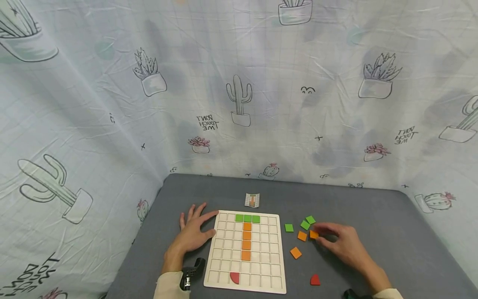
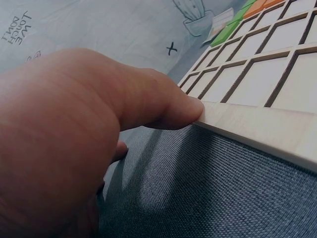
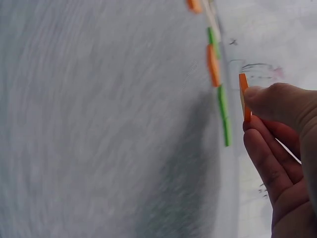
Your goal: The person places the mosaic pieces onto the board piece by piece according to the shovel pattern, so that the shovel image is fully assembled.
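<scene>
The left hand (image 1: 192,233) lay spread at the board (image 1: 266,259), its index fingertip at the far left corner and its thumb against the left edge. Beyond the board's right edge, the right hand (image 1: 345,245) pinched an orange tile (image 1: 314,234) between thumb and fingers; the right wrist view showed it edge-on, apart from the loose tiles. Since the grip was on a thin piece, the tile could probably twist or slip if the thumb slid. A loose orange tile (image 1: 302,236) and two green tiles (image 1: 305,225) lay just beside those fingers, so a careless sweep might scatter them toward the worktop (image 1: 388,220)'s far edge. Uneven pressure from the left hand could skew the board, perhaps jolting the green row (image 1: 247,218) near its far edge or the orange column (image 1: 247,245) below. The red piece (image 1: 235,278) near the board's near edge looked likeliest to shift, as its rounded shape left room in its cell.
</scene>
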`<move>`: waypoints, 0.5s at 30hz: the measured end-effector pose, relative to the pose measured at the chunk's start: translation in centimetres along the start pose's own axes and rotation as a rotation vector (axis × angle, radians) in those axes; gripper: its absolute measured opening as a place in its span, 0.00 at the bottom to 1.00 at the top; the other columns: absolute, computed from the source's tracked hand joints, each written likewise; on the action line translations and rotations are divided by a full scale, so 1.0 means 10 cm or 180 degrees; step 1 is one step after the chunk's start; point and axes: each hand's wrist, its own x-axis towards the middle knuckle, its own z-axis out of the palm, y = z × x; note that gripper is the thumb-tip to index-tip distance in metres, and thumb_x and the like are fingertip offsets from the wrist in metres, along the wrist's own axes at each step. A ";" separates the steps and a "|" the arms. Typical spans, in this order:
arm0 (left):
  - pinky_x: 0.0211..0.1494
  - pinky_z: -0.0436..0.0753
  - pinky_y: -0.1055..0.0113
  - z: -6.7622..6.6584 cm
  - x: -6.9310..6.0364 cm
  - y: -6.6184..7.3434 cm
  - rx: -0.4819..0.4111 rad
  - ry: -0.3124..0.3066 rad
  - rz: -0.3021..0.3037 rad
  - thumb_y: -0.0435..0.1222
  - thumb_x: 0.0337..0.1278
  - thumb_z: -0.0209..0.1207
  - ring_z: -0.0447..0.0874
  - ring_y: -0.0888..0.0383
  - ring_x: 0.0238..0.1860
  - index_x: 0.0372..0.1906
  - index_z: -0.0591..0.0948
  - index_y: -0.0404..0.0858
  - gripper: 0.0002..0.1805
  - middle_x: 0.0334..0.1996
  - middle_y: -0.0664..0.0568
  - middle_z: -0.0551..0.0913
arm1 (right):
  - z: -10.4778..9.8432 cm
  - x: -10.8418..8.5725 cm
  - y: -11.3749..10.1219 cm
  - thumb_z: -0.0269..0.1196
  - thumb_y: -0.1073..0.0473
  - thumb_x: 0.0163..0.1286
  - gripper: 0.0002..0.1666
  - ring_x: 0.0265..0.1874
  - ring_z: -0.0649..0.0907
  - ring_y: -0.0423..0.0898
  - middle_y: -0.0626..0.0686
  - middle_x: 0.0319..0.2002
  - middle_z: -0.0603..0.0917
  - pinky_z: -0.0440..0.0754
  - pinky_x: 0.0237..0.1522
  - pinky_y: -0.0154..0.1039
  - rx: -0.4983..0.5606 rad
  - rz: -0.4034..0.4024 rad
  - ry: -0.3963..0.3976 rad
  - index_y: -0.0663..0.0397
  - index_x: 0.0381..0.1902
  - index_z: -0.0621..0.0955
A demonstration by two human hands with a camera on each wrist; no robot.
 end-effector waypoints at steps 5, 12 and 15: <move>0.82 0.26 0.25 -0.01 0.00 0.00 0.0000 -0.0007 -0.0018 0.36 0.65 0.70 0.37 0.28 0.89 0.75 0.82 0.51 0.33 0.88 0.37 0.58 | -0.04 -0.03 -0.16 0.83 0.73 0.54 0.27 0.41 0.92 0.33 0.43 0.44 0.95 0.91 0.45 0.32 0.0105 -0.0050 0.0127 0.53 0.52 0.92; 0.82 0.26 0.25 -0.01 0.00 0.00 0.0002 -0.0011 -0.0016 0.36 0.65 0.70 0.37 0.28 0.89 0.75 0.82 0.51 0.33 0.87 0.37 0.59 | -0.03 -0.05 -0.41 0.84 0.75 0.50 0.28 0.39 0.93 0.39 0.45 0.43 0.95 0.84 0.49 0.19 0.0343 -0.0280 0.0322 0.54 0.50 0.92; 0.82 0.27 0.24 -0.01 0.00 0.00 0.0003 -0.0008 -0.0008 0.37 0.65 0.70 0.37 0.28 0.89 0.75 0.82 0.51 0.33 0.87 0.37 0.59 | 0.00 -0.06 -0.51 0.84 0.75 0.49 0.29 0.39 0.93 0.39 0.45 0.43 0.95 0.84 0.49 0.19 0.0372 -0.0313 0.0342 0.53 0.50 0.92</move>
